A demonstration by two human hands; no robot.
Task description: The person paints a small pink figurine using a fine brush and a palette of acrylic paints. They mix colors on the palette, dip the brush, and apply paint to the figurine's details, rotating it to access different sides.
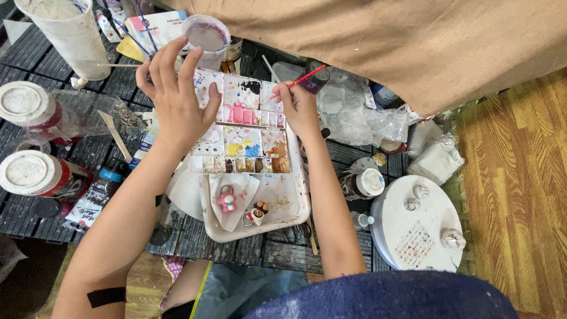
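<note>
Paintbrush [302, 77], thin, light and stiff, upper centre of frame, pinched narrowly near its lower end by right hand [300, 109] over paint palette [241, 124]; left hand [175, 94] spread wide, holding nothing, resting at palette's left edge.

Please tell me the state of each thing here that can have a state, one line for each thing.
Left hand: open, fingers spread above the paint palette.
Right hand: closed on a red paintbrush.
Paint palette: open, wells stained with mixed colours.
Water cup: upright, holding cloudy purple water.
Two jars: lids on.
Two small figures: lying on tissue.
</note>
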